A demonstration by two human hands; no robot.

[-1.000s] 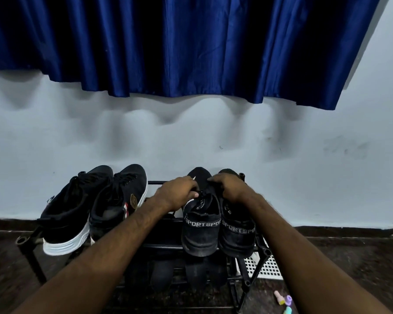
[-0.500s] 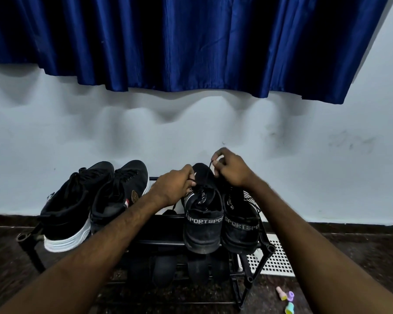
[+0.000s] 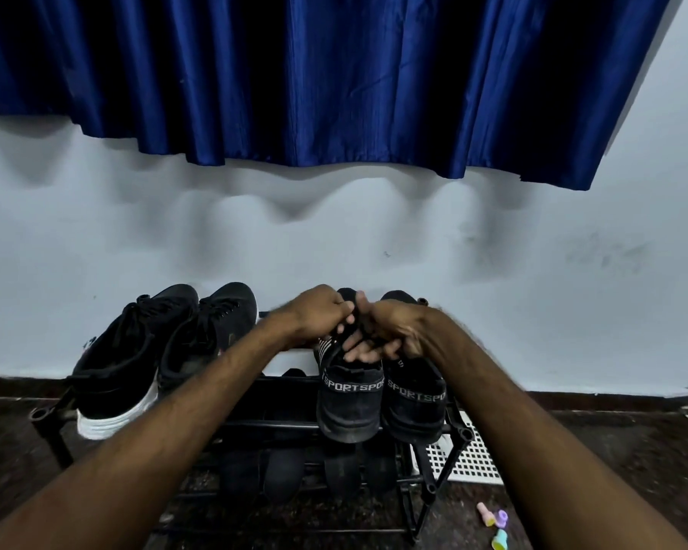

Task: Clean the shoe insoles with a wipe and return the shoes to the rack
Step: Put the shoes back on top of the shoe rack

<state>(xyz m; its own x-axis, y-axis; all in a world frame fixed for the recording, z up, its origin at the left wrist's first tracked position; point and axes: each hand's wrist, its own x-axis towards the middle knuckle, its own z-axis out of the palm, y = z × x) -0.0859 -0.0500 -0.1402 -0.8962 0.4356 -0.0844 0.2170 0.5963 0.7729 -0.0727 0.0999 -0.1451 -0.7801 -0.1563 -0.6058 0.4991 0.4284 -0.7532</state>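
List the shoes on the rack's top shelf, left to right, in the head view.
white-soled sneaker → black sneaker → left Sport shoe → right Sport shoe

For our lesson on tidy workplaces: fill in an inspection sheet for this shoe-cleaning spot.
Surface: black rack on dark floor.
Job's things: SPORT shoes on top shelf, heels toward camera; wipe not seen.
Clutter: high-tops on top shelf; dark footwear below; white grid behind; pastel bits on floor.
Grippers: left hand and right hand grip one SPORT shoe's top.
Cables: nothing seen.
Surroundings: blue curtain, white wall.
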